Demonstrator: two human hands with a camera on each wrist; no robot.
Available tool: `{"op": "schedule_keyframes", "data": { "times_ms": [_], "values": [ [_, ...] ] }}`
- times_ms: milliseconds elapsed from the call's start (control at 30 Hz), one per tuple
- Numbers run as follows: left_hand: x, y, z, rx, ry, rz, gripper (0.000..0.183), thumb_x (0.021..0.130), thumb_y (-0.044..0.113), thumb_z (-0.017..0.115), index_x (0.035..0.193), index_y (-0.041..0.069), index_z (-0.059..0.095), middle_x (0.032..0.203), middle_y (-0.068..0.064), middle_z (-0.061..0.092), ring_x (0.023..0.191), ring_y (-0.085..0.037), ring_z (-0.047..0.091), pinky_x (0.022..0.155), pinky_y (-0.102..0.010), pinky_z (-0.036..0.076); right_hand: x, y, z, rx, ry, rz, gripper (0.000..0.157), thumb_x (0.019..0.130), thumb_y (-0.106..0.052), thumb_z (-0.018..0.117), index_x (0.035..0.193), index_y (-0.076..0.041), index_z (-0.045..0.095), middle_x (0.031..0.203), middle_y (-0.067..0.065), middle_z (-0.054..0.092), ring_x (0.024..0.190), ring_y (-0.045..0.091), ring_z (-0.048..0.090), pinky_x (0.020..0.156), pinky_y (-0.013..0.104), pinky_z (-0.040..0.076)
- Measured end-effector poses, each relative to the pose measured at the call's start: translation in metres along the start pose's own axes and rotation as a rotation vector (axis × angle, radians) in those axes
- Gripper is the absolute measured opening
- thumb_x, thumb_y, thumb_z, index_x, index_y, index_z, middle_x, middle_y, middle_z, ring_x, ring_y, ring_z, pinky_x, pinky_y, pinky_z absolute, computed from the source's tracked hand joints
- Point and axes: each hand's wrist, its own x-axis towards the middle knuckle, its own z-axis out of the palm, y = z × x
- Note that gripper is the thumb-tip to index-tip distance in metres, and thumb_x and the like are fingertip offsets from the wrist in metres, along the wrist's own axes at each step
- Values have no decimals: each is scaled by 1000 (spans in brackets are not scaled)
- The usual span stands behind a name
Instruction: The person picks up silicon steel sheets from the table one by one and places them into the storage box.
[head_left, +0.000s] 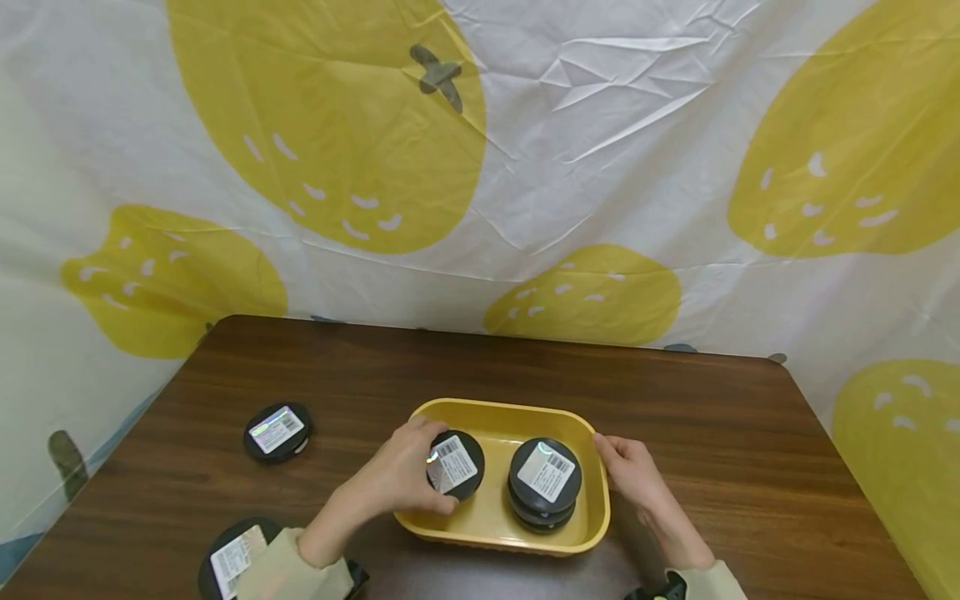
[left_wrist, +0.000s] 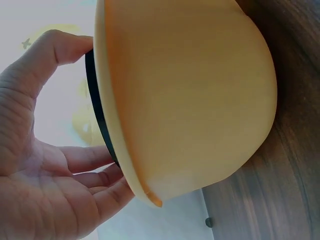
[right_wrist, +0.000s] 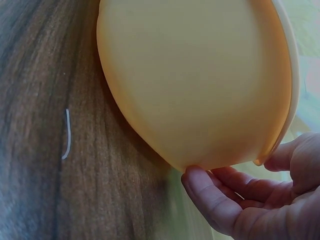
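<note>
A yellow rectangular tub (head_left: 491, 433) with rounded corners stands on the table. My left hand (head_left: 400, 473) grips a round, flat black container (head_left: 467, 472) with a white barcode label, over the tub's left part. In the left wrist view the container's dark edge (left_wrist: 96, 95) shows just past the tub's rim, between thumb and fingers. Stacked in the tub's right half are similar black containers (head_left: 546, 477), label up on top. At the tub's right end, my right hand (head_left: 636, 473) holds the rim; the right wrist view shows its fingers (right_wrist: 210, 197) under the outer wall.
Another labelled black container (head_left: 277, 433) lies on the brown wooden table (head_left: 712, 433) to the left. Nearer, one more black container (head_left: 234, 557) is partly covered by the left sleeve. A white cloth with yellow fruit prints (head_left: 570, 167) hangs behind the table.
</note>
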Motion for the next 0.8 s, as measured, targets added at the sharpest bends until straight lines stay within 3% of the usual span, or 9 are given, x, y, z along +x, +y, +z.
{"op": "schedule_keyframes", "data": {
  "times_ms": [800],
  "values": [
    [2,0,11,19,-46,-13,84,45,19,86,117,-9,54,99,-14,53,76,-18,49,70,-38,48,1,3,-2,-2,-5,0,34,99,-16,44,100,13,62,72,5,59,66,14,59,64,29,54]
  ]
}}
